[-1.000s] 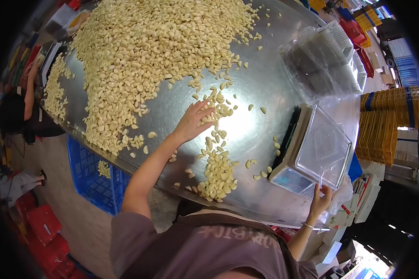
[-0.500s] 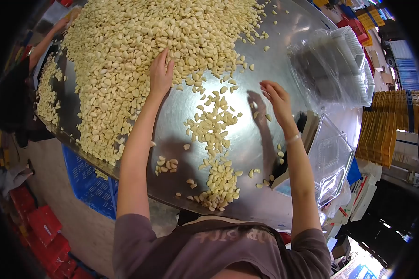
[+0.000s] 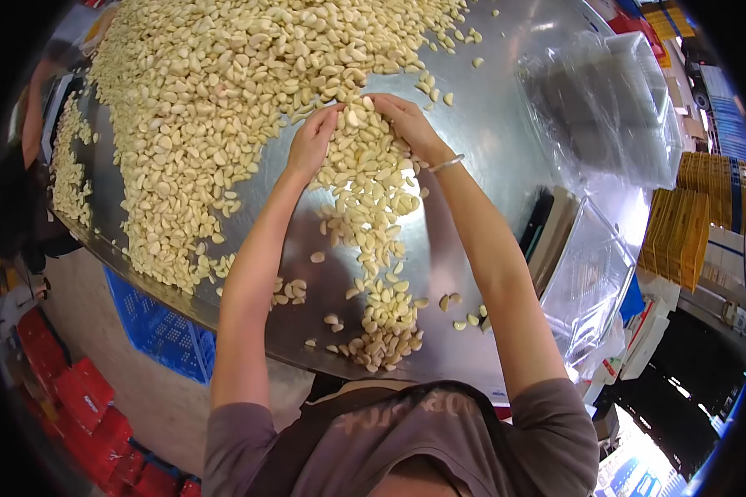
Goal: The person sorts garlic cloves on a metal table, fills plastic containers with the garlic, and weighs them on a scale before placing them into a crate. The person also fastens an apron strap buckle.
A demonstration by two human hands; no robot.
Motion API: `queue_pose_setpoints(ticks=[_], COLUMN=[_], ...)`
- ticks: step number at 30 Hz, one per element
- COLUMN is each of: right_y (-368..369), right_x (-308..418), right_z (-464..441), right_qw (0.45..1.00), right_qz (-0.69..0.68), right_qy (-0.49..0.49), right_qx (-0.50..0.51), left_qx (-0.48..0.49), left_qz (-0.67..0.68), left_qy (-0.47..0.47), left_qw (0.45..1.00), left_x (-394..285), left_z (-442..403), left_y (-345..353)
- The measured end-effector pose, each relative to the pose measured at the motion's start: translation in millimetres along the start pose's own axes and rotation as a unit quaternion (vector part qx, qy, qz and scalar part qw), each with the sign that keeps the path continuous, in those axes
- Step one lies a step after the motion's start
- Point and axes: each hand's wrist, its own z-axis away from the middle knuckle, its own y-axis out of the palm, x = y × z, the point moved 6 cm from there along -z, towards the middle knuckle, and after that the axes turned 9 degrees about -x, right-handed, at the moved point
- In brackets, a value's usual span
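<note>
Your left hand (image 3: 313, 142), your right hand (image 3: 413, 128): curved, unclenched, cupping loose cloves (image 3: 365, 153) between them | cloves: strip from middle of metal surface (image 3: 481, 108) to its near edge; heap (image 3: 224, 99) beyond | risk: cloves may drop off near edge if you pull too hard

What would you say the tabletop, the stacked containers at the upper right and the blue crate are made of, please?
Tabletop: metal, probably steel, with a dull sheen; it is grey and carries bright glare and soft reflections.
Stacked containers: seemingly thin, glossy clear plastic; they look see-through, with shiny edges.
Blue crate: likely moulded plastic, semi-matt; the wall is evenly coloured and perforated.
</note>
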Motion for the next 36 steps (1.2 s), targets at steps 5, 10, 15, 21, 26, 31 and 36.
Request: queue_pose_setpoints(ticks=[5, 10, 15, 21, 26, 31, 36], right_y=[-12.9, -22.2, -36.6, -46.4, -37.5, 30.2, 82.8], right_x=[-27.1, -38.9, -29.0, -32.6, -29.3, -34.9, -53.4], right_z=[92.0, 165.2, 208.7, 245.1, 260.6, 260.2, 228.8], right_qw=[0.998, 0.989, 0.941, 0.917, 0.896, 0.76, 0.728], right_qz=[0.062, 0.126, 0.255, 0.295, 0.343, 0.553, 0.587], right_qy=[0.019, -0.031, -0.173, -0.176, -0.203, -0.325, -0.351], right_qx=[-0.008, -0.07, -0.137, -0.201, -0.194, -0.106, -0.05], left_qx=[0.072, 0.042, -0.033, 0.01, -0.02, -0.129, -0.167], left_qz=[-0.027, -0.109, -0.307, -0.286, -0.034, 0.01, 0.045], left_qy=[0.005, 0.076, 0.22, 0.234, -0.007, -0.002, -0.052], left_qw=[0.997, 0.99, 0.925, 0.929, 0.999, 0.992, 0.984], left_x=[-16.6, -29.2, -64.0, -60.5, -55.7, -45.1, -29.9], left_z=[87.3, 150.1, 185.6, 205.9, 208.1, 223.7, 241.4], left_y=[13.7, 7.6, 3.0, 43.1, 11.5, -48.9, -73.4])
